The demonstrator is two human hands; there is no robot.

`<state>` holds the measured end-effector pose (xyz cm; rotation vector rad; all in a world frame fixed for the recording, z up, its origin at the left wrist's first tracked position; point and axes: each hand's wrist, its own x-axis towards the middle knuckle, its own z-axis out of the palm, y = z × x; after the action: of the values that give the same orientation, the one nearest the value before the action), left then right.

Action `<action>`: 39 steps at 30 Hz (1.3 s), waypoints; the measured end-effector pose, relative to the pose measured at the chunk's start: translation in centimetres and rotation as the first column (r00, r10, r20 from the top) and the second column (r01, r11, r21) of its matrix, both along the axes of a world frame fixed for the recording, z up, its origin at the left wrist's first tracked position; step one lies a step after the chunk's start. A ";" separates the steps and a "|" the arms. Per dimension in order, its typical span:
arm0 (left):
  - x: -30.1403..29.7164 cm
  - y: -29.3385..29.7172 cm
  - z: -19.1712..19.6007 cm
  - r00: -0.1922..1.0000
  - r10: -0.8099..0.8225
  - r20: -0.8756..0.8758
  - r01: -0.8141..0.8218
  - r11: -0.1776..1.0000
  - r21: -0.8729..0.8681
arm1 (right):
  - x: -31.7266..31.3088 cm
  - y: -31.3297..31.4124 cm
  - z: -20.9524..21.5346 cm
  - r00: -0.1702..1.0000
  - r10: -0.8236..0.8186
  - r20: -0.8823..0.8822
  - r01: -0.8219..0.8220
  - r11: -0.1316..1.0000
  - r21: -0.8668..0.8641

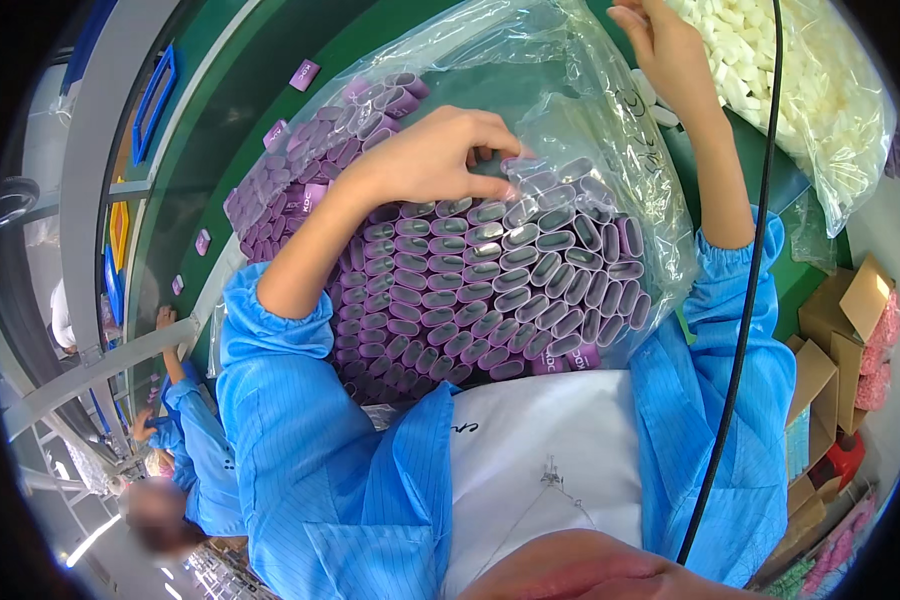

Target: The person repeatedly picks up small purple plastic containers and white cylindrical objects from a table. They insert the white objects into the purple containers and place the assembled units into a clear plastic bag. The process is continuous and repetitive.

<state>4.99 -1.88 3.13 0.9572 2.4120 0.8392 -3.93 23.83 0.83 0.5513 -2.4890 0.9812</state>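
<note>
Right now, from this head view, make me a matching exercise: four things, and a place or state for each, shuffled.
Column one
1. Left hand
2. Right hand
3. Pale cream pieces
4. Cardboard boxes

Column two
A. Heaped in a clear bag at the upper right
B. Raised to the picture's top edge, left of the cream heap
C. At the right side, flaps open
D. At the upper part of the packed purple oval cases, fingers bent

Pairs: 1-D, 2-B, 3-A, 4-C
</note>
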 end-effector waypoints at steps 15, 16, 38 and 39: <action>-2.2 -0.7 -2.6 0.881 0.471 -0.056 -0.464 0.880 0.106 | 3.2 -5.6 -2.4 0.818 0.563 -0.116 -0.574 0.811 -0.110; -2.1 -0.6 -2.8 0.874 0.483 -0.050 -0.476 0.873 0.103 | 3.1 -5.9 -2.6 0.805 0.577 -0.135 -0.591 0.801 -0.097; -2.6 -1.1 -3.0 0.883 0.467 0.042 -0.468 0.876 0.114 | 4.4 -7.6 -1.9 0.760 0.594 -0.263 -0.558 0.805 0.202; -2.5 -1.1 -3.1 0.881 0.470 0.050 -0.473 0.873 0.119 | 4.4 -7.5 -1.9 0.752 0.599 -0.273 -0.557 0.800 0.222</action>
<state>2.45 -3.02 0.08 0.3870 2.6417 1.1748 0.46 16.30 -1.03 1.4742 -2.1052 0.8350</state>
